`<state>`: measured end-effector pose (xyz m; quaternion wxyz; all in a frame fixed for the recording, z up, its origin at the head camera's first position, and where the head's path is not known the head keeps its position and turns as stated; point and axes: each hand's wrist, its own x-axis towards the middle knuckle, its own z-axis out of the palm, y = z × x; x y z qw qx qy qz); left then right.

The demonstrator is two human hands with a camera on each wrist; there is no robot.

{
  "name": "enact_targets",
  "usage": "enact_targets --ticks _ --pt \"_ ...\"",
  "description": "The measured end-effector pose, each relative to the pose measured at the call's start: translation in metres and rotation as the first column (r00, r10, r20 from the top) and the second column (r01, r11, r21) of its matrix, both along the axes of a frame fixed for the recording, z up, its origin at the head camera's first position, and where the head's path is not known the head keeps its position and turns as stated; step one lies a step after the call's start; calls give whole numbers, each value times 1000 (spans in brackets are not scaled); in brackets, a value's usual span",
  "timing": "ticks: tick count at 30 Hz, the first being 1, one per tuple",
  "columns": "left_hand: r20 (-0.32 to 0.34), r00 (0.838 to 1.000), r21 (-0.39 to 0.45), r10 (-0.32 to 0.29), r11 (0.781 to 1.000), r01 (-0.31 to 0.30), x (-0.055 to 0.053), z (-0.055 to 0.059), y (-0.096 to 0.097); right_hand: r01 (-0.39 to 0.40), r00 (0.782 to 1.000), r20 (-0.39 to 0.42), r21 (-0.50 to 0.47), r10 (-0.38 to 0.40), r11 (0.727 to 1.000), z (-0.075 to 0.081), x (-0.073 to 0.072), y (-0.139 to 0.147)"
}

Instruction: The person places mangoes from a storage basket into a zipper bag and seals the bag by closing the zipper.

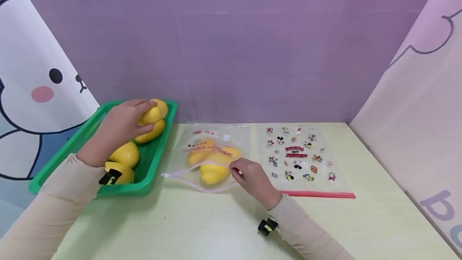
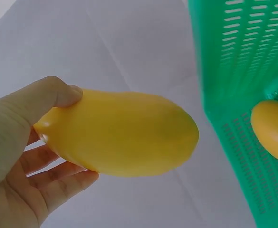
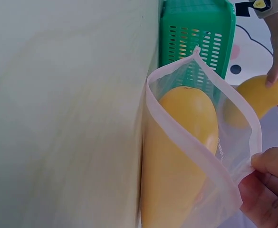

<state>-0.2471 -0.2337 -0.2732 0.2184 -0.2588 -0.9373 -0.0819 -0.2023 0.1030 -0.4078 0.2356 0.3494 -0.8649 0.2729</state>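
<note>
My left hand point(image 1: 120, 125) grips a yellow mango point(image 2: 129, 133) by one end, thumb on top and fingers beneath. In the head view it is over the far right part of the green basket point(image 1: 153, 167), where more mangoes point(image 1: 124, 155) lie. The thumb and fingers of my right hand point(image 1: 256, 179) pinch the pink-edged mouth of a clear zip bag point(image 1: 182, 149) lying on the table. The bag's mouth gapes, and several mangoes point(image 1: 214, 173) lie inside, one right at the opening point(image 3: 188, 109).
A second clear bag point(image 1: 296, 139) with cartoon prints and a red zip strip point(image 1: 321, 194) lies flat on the table to the right. A purple backdrop point(image 1: 231, 51) rises behind the table point(image 1: 187, 228). Printed panels stand on both sides.
</note>
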Motion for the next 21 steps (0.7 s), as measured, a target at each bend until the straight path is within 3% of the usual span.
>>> enact_targets --ticks 8,14,21 --pt "-19 999 7 -47 999 47 8 3 12 -2 1000 3 8 2 1000 -2 0 1" --pt "-36 999 14 -41 999 42 12 4 17 -4 1000 4 2 4 1000 -2 1 0" --pt "-50 996 8 -73 997 74 23 7 26 1 1000 5 5 -1 1000 -2 1 1"
